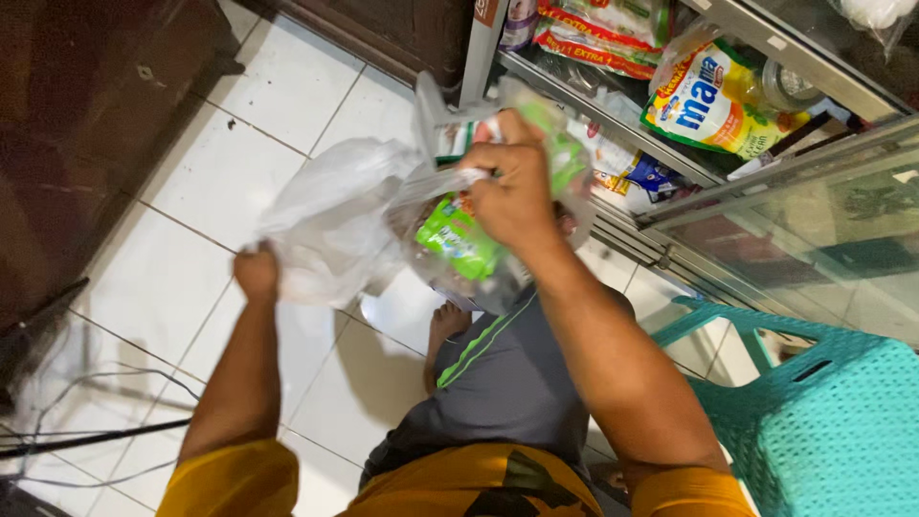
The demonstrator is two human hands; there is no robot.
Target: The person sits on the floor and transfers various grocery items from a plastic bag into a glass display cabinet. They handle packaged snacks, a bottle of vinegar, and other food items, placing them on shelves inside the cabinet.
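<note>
My left hand grips one edge of a thin white plastic bag and pulls it out to the left. My right hand is closed on the bag's other side together with a clear plastic pack that holds green sachets. The bag hangs open between both hands, above the white tiled floor. My dark shorts and a bare foot show below the bag.
A glass display cabinet with packaged goods and a yellow pouch stands at the right. A teal plastic chair is at the lower right. Dark wooden furniture and black cables lie at the left.
</note>
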